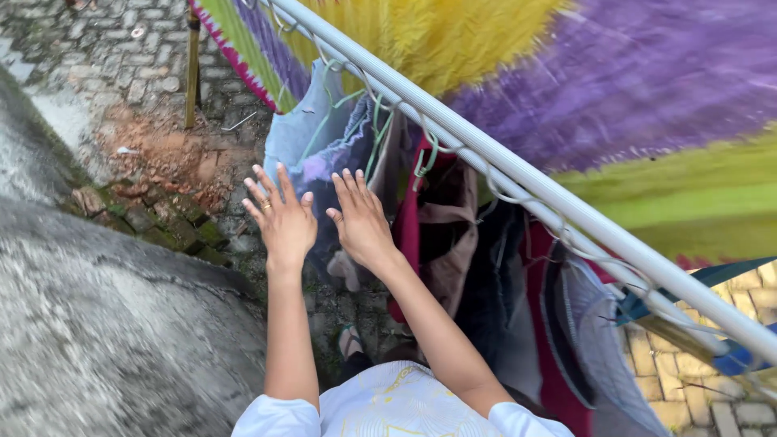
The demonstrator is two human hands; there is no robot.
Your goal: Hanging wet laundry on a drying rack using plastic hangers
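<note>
Both hands raised with fingers spread, gripping nothing, left hand (281,217) and right hand (361,218) at blue garment (312,133), hung near upper end of white rail (518,174), green hangers (376,129) alongside

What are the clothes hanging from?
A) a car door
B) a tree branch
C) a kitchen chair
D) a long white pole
D: the clothes hang on hangers hooked over a long white pole slanting across the picture, and both open hands reach toward them.

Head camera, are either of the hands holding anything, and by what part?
Nothing is held. The left hand and right hand are open, fingers spread, beside the light blue garment on the rail.
</note>
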